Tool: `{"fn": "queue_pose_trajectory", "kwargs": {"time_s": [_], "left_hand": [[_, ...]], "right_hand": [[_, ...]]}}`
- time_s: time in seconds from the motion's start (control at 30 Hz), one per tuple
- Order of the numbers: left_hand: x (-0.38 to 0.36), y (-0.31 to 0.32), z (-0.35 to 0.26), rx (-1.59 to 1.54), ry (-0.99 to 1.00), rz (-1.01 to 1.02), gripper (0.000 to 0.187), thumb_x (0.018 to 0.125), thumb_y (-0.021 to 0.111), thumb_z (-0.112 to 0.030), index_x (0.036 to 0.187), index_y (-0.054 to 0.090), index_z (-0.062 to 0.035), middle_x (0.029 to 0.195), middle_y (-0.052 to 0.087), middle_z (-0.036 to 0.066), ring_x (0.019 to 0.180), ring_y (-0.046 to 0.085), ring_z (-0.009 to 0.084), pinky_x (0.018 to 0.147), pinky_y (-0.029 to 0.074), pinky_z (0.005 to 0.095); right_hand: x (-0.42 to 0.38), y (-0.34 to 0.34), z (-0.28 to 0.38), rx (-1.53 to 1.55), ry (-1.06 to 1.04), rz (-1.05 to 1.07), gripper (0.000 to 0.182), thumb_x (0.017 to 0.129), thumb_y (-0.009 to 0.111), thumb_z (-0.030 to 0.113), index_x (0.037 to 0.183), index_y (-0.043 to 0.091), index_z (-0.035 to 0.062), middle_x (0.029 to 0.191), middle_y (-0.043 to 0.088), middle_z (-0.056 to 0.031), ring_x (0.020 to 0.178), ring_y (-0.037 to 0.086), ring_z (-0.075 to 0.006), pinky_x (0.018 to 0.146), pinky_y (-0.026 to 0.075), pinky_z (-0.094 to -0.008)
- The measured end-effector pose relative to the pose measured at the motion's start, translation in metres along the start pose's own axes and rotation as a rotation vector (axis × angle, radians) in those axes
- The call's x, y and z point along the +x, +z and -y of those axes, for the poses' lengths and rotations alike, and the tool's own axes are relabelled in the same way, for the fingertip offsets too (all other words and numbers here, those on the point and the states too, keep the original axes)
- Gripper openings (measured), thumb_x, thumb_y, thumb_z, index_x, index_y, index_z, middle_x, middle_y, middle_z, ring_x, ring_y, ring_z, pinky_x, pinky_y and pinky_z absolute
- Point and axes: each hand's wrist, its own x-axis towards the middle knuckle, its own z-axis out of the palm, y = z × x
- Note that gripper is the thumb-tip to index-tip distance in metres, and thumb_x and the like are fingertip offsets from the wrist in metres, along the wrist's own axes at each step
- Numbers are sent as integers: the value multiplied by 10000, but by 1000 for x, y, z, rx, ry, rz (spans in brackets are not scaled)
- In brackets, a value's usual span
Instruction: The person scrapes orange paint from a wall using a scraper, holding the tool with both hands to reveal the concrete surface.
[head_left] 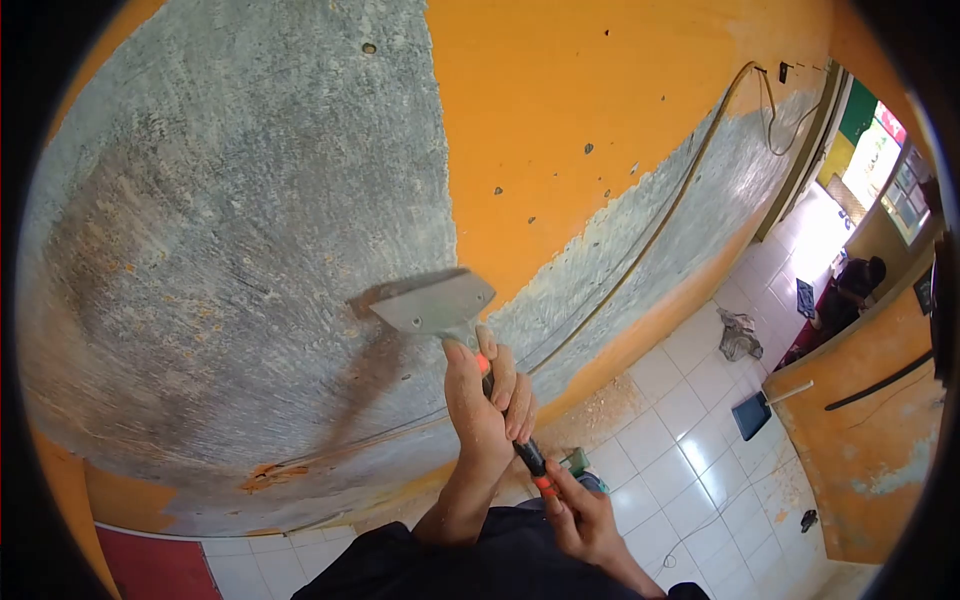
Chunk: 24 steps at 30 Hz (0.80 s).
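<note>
My left hand (480,400) is closed around the neck of a scraper (440,305), thumb near its wide grey blade. Farther down, my right hand (585,520) grips the lower end of the black handle with orange bands. The blade lies against or just off the wall (280,200), at the border between bare grey plaster and orange paint (540,110); the exact contact cannot be made out. Its shadow falls on the plaster below and left.
A yellowish cable (660,228) runs down along the wall. Paint flakes (600,410) lie on the white tiled floor (670,430). To the right are a dustpan (752,414), a crumpled plastic bag (738,335) and a person (850,290) low near the doorway.
</note>
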Motion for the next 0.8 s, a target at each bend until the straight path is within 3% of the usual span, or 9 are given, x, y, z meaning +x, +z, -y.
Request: {"fn": "queue_pose_trajectory", "kwargs": {"time_s": [0.2, 0.3, 0.43, 0.6, 0.67, 0.8], "left_hand": [[1, 5, -2, 7, -4, -43, 400, 994, 286, -510, 934, 431, -143, 533, 347, -41, 271, 264, 74, 234, 275, 223], [2, 9, -6, 17, 11, -26, 400, 994, 281, -512, 934, 432, -147, 534, 348, -41, 272, 255, 72, 233, 269, 223], [-2, 5, -4, 4, 17, -21, 395, 998, 275, -502, 934, 431, -145, 530, 342, -42, 275, 254, 73, 232, 269, 224], [5, 17, -8, -38, 42, -29, 384, 1003, 278, -487, 933, 431, -141, 528, 335, -43, 278, 257, 72, 233, 270, 225], [-1, 14, -9, 21, -4, -63, 436, 970, 314, -557, 902, 398, -135, 499, 305, -39, 277, 251, 73, 238, 234, 229], [5, 21, -12, 20, 5, -61, 434, 972, 312, -555, 906, 397, -135, 501, 305, -39, 277, 251, 73, 238, 241, 225]], "right_hand": [[2, -2, 4, -10, -57, -18, 474, 887, 562, 13, 1351, 463, 19, 632, 584, -95, 491, 548, -143, 495, 426, -251], [4, -7, 0, -11, 38, 8, 468, 883, 557, 12, 1343, 474, 18, 614, 573, -82, 486, 548, -144, 501, 442, -257], [2, -3, 5, 5, -46, -30, 468, 878, 553, 9, 1340, 479, 16, 610, 569, -81, 490, 552, -143, 502, 445, -260], [7, -9, 9, -58, 22, -5, 465, 876, 556, 5, 1335, 479, 2, 619, 571, -85, 505, 559, -141, 505, 442, -257], [0, -5, 14, -47, 8, -7, 457, 878, 558, 4, 1328, 482, -4, 628, 582, -88, 507, 560, -136, 506, 441, -252], [6, -10, 14, -52, 56, 4, 430, 887, 561, 4, 1311, 489, -22, 635, 596, -82, 513, 558, -113, 513, 436, -233]]}}
